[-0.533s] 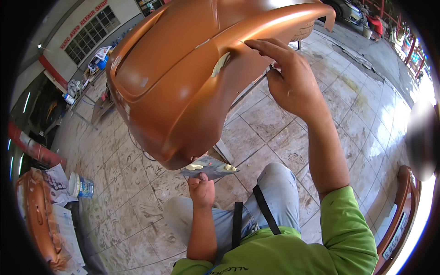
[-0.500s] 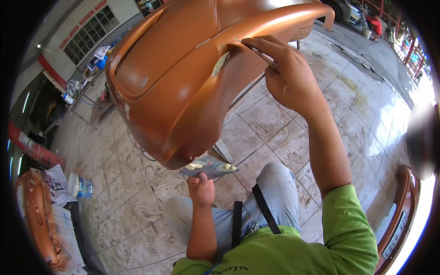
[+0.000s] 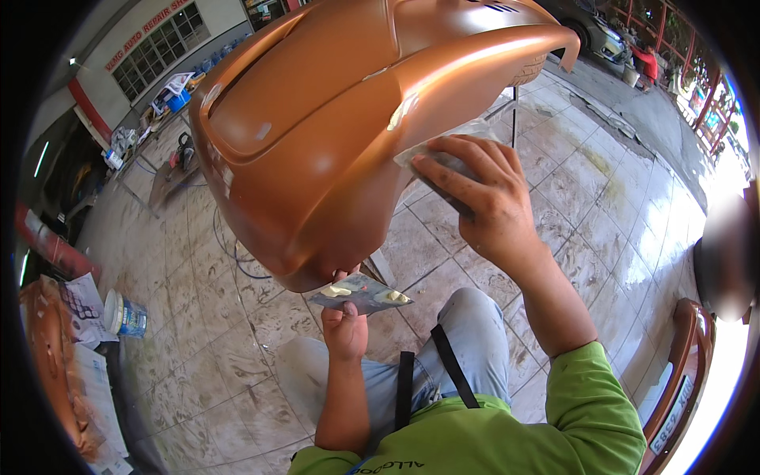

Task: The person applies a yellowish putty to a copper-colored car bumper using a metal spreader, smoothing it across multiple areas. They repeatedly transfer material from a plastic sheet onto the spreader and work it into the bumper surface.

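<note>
In the head view, the left hand (image 3: 345, 336) holds a flat grey plate (image 3: 360, 303) by its near edge, the thumb on the upper face and the other fingers mostly hidden beneath, so the plate is pinched between them; fingertips show past its far edge. One dab of cream filler (image 3: 336, 291) lies toward the plate's left corner, and more paste (image 3: 398, 298) sits at its right corner. The plate is just beside the lower end of a copper-orange bumper (image 3: 332, 150); whether they touch, I cannot tell.

The right hand (image 3: 492, 194) grips a thin, flat spreader (image 3: 408, 152), fingers stretched over it and slightly spread at the tips. The thumb is hidden, so I cannot tell how it presses. The spreader is near the bumper's right edge, overlapping it in view; contact is unclear. A pale patch (image 3: 402, 113) marks the bumper's surface, just above the spreader.

The bumper is raised above the tiled floor (image 3: 222, 364), with a thin dark leg (image 3: 514, 119) standing near its right edge. Toward the floor's left edge stands a white and blue bucket (image 3: 125, 314), beside printed sheets (image 3: 81, 309) and another copper-coloured part (image 3: 51, 356). Beyond the floor's far right edge, a person in red (image 3: 647, 65) crouches near a car (image 3: 594, 32).
</note>
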`<state>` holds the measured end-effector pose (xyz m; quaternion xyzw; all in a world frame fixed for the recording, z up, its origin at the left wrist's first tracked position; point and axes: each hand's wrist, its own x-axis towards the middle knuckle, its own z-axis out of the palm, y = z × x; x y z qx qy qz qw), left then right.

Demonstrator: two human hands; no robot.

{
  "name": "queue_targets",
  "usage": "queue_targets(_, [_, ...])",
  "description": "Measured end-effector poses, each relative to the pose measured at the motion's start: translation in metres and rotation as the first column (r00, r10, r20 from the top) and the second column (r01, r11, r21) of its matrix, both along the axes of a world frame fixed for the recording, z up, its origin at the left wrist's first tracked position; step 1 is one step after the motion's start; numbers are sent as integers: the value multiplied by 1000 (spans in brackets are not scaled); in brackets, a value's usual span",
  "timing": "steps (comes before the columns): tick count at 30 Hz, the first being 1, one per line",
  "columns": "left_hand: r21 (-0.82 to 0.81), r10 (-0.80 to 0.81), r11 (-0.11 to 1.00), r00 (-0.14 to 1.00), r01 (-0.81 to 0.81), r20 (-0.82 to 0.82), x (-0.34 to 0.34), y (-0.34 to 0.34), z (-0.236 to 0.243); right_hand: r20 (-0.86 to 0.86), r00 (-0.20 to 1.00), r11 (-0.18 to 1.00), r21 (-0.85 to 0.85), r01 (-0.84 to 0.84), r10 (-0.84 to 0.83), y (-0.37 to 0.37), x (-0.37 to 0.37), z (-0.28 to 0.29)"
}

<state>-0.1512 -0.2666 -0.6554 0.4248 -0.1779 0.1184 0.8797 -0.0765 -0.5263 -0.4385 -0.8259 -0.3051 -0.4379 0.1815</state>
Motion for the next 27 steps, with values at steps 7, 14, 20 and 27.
queue_targets(7, [-20, 4, 1000, 999, -5, -33, 2, -5, 0, 252, 967, 971, -237, 36, 26, -16, 24, 30])
queue_targets(14, [-34, -3, 999, 999, 1, -40, 1, -5, 4, 282, 951, 922, -387, -9, 128, -30, 37, 39])
queue_targets(20, [21, 18, 1000, 999, -17, -31, 2, -2, 0, 294, 944, 920, -392, -24, 150, -22, 45, 40])
queue_targets(27, [-10, 22, 1000, 1000, -22, -22, 1, -2, 11, 232, 966, 921, -390, -13, 112, -35, 36, 27])
